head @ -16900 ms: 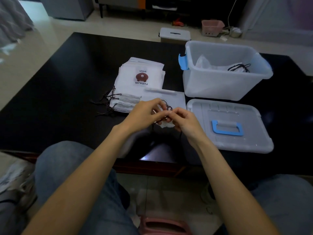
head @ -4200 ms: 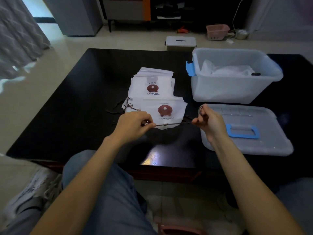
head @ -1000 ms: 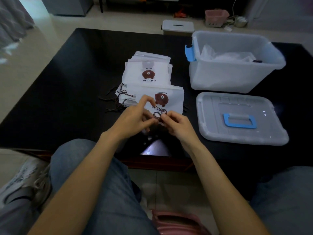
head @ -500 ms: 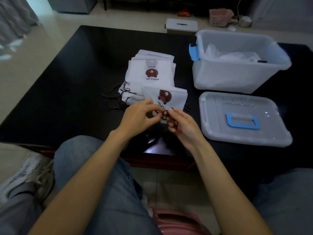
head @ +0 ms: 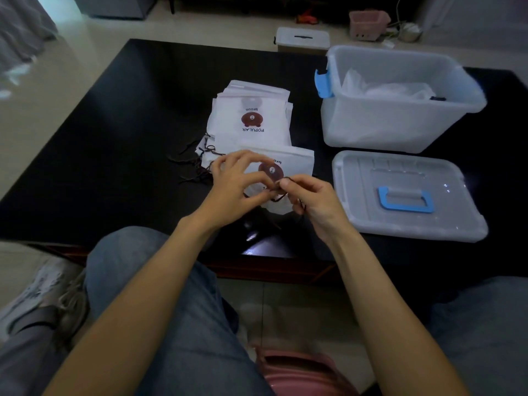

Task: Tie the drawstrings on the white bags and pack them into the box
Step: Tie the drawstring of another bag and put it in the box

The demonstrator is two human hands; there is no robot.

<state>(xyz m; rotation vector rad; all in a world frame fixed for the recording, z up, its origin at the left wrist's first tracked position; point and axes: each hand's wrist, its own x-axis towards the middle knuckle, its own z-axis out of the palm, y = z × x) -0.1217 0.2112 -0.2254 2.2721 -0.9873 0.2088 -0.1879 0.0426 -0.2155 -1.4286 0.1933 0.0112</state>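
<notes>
Both forearms extended over the black bench [head: 120, 144], left hand [head: 234, 190] and right hand [head: 317, 204] brought together, each grip pinched on the dark drawstring [head: 281, 195] of a white drawstring bag [head: 297, 164], bag laid before the bag stack [head: 251, 115], clear plastic box [head: 400, 121] open beyond its lid [head: 405, 195].

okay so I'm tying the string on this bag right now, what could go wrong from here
The thin dark drawstring is pinched between the left hand and the right hand in dim light, so a loop could slip before the knot tightens. The white bear-print drawstring bag overlaps the stack of white bags; lifting it toward the clear plastic box may snag the loose dark cords beside that stack.
</notes>
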